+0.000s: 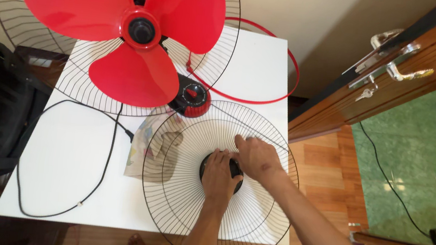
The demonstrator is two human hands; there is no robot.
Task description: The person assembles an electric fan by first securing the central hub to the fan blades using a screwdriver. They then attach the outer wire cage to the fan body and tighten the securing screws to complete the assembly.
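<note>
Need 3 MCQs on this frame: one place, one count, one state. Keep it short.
1. Where does the loose wire guard lie?
A. on the floor
B. on the white table, in front of the fan
C. on the black chair

2. How many red blades does the fan have?
A. three
B. four
C. five

3. What are the left hand and right hand doing?
A. hanging free
B. holding the cord
C. both resting on the guard's black centre hub

Answers: B, the guard lies flat on the tabletop; A, three blades show around the hub; C, both hands meet at the guard's centre.
</note>
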